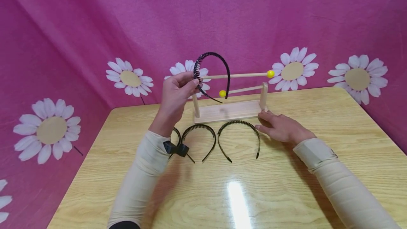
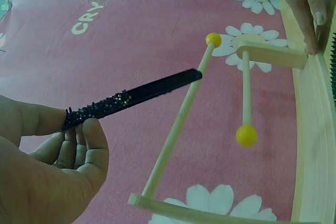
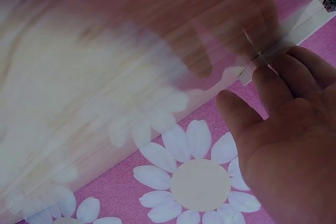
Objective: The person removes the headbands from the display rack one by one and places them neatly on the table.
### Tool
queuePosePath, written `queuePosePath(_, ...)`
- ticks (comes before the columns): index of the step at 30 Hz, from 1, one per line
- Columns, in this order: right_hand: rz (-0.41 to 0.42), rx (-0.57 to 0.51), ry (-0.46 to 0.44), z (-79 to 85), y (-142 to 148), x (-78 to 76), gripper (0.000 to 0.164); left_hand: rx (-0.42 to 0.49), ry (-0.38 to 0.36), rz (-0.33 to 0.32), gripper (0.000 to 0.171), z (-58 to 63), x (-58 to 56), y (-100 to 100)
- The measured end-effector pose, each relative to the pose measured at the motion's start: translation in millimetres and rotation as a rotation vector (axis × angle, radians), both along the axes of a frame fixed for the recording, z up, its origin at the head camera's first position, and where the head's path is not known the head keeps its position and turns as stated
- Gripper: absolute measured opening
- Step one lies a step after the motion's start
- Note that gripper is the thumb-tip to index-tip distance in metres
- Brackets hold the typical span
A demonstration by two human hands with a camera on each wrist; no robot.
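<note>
My left hand pinches a black toothed headband between thumb and fingers, its arch upward. Glittery specks cover the part near the fingers in the left wrist view. The headband overlaps the upper rod of a wooden stand, a rod with a yellow ball at its free right end. At the stand's right end, my right hand rests its fingertips by the base, fingers extended and holding nothing. A lower rod points left from the right post, tipped with another yellow ball.
Three more dark headbands lie in a row before the stand: a right one, a middle one and a left one, partly hidden by my left wrist. A pink cloth with white daisies hangs behind the wooden table.
</note>
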State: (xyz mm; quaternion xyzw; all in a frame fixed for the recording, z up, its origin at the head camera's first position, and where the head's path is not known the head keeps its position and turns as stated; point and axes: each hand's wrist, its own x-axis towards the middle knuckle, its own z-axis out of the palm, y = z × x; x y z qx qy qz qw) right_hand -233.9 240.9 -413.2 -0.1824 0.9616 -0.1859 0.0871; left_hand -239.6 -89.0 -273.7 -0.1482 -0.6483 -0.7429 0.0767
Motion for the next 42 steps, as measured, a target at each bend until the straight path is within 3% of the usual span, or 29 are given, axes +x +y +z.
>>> queuePosePath(18, 0.013, 0.005, 0.003, -0.5, 1, -0.2, 0.073, -0.063, -0.045, -0.020, 0.028, -7.4, 8.3, -31)
queuePosePath(33, 0.016, 0.006, 0.016, 0.8, 1, 0.8, 0.073, -0.136, -0.179, 0.004, 0.029, -21.1, 6.1, -75)
queuePosePath(42, 0.013, 0.001, 0.011, 0.1, -1, 1.4, 0.074, -0.192, -0.234, -0.016, 0.033, -26.0, 7.7, -100)
